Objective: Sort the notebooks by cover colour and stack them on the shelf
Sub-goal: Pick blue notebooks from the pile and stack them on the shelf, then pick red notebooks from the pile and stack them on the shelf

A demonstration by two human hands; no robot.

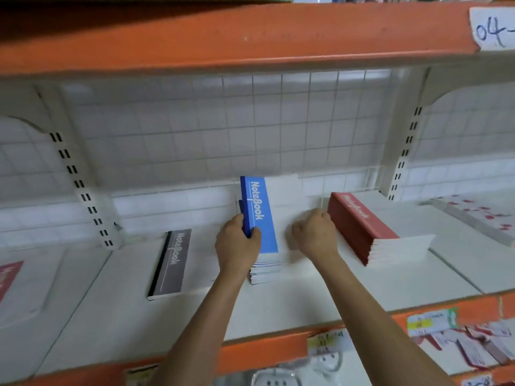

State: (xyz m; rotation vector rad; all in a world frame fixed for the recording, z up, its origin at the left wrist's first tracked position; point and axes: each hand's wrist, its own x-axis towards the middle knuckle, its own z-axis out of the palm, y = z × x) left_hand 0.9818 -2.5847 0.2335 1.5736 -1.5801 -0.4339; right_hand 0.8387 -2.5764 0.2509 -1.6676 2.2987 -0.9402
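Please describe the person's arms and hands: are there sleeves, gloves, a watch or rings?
Both arms are bare as far as the frame shows, with no sleeve visible. The left hand and the right hand wear no gloves. No watch, bracelet or ring shows, though the picture is slightly blurred.

I count three lots of notebooks in the bay in front of me: one grey notebook (172,263) lying alone, one blue stack (263,232) and one red stack (362,227), though I cannot tell how many books either stack holds. At the edges I see one more red cover (8,277) on the left and one spotted white pile (479,218) on the right. Two hands are in view, the left hand (237,243) and the right hand (315,235), along with two slotted posts, the left upright (80,190) and the right upright (404,154), one handwritten label (493,29) and at least two price tags (432,321).
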